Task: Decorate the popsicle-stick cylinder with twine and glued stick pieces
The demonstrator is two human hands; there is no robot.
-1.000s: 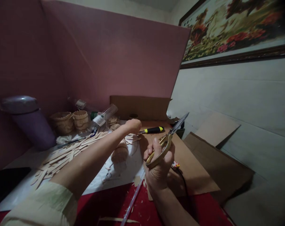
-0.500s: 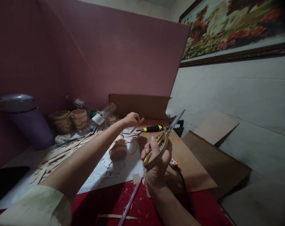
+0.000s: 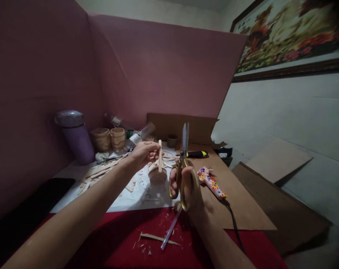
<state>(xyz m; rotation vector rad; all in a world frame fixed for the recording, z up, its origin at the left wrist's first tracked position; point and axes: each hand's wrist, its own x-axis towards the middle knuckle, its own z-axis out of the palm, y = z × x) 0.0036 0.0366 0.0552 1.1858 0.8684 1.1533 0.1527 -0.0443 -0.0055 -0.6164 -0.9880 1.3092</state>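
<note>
My left hand pinches a flat wooden stick and holds it upright above the table. My right hand grips the gold handles of a pair of scissors, blades pointing up, just right of the stick. Below the stick stands a small round wooden cup-like piece on white paper.
Loose wooden sticks lie scattered at left. A flowered glue gun with a black cord lies on brown cardboard. A yellow-black knife, two small baskets, a purple flask and bottles stand at the back.
My left hand picked a stick from the pile and drew it back, upright. My right hand turned the scissors from slanting right to pointing up. The view shifted, and the glue gun came into sight.
</note>
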